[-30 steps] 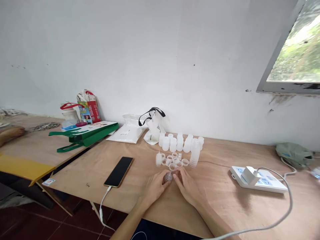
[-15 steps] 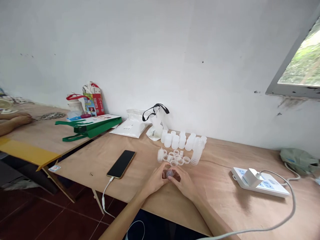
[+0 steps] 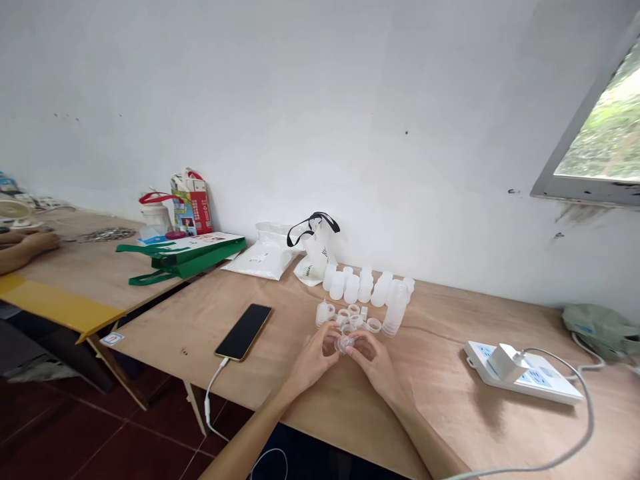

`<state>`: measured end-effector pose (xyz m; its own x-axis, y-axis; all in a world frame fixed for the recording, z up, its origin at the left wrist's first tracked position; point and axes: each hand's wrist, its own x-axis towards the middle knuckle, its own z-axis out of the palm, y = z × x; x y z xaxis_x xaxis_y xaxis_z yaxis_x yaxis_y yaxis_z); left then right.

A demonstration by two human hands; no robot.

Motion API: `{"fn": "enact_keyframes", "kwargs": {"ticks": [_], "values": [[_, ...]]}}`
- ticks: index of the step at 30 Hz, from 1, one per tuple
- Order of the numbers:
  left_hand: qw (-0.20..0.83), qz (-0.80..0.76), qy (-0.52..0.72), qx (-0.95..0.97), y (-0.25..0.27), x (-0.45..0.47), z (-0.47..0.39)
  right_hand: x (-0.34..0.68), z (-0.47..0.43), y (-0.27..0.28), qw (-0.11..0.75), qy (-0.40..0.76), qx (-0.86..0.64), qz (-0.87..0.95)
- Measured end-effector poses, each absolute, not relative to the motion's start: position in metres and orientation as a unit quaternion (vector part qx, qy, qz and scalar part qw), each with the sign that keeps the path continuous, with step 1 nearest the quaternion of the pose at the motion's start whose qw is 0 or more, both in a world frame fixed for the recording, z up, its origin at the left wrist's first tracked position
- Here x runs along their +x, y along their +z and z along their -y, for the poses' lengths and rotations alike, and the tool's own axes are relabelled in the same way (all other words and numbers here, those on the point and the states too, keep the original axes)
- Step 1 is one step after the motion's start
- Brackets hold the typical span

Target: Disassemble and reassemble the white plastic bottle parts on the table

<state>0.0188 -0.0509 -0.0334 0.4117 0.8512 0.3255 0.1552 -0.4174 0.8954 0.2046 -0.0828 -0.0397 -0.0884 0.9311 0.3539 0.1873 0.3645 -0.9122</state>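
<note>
In the head view, a small clear plastic piece (image 3: 345,343) is held low over the near part of the tabletop (image 3: 440,333), between the left grip (image 3: 314,357) and the right grip (image 3: 376,363). Both grips are nearly closed, with thumbs and curled fingers brought against the piece from either side; it is partly hidden, and whether more than one part is held cannot be told.

One second ago, the piece was held mainly at the left fingertips, with the right fingers just beside it. Half a second ago, it was enclosed by both grips and was seen as a rounded dome. Now more of a clear, rim-like edge is shown, and the piece is seen slightly farther right in the frame.

Just beyond the fingertips, the loose translucent rings (image 3: 373,325) are left in much the same scatter as before. They are flanked by a short stack (image 3: 321,315) on the left and a tall leaning stack of clear cups (image 3: 395,308) on the right. Behind them, the white translucent containers (image 3: 351,290) are lined up as earlier. The phone (image 3: 243,332) and the power strip (image 3: 545,385) are also unmoved on the tabletop. At far left, another person's hand (image 3: 43,241) is rested on a neighbouring table (image 3: 93,267).
</note>
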Motion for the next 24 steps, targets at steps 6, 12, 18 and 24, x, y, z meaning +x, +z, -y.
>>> {"fn": "enact_keyframes", "kwargs": {"ticks": [6, 12, 18, 24], "values": [[0.304, -0.342, 0.49, 0.742, -0.008, 0.018, 0.04, 0.187, 0.068, -0.01, 0.591, 0.245, -0.428, 0.638], [0.276, -0.343, 0.536, 0.72, 0.016, 0.006, 0.005, 0.171, 0.036, 0.009, 0.652, 0.193, -0.413, 0.605], [0.243, -0.374, 0.553, 0.704, 0.015, -0.001, -0.022, 0.175, 0.045, -0.014, 0.62, 0.177, -0.439, 0.626], [0.265, -0.387, 0.537, 0.701, -0.005, 0.008, -0.027, 0.186, 0.053, -0.043, 0.549, 0.183, -0.465, 0.67]]}}
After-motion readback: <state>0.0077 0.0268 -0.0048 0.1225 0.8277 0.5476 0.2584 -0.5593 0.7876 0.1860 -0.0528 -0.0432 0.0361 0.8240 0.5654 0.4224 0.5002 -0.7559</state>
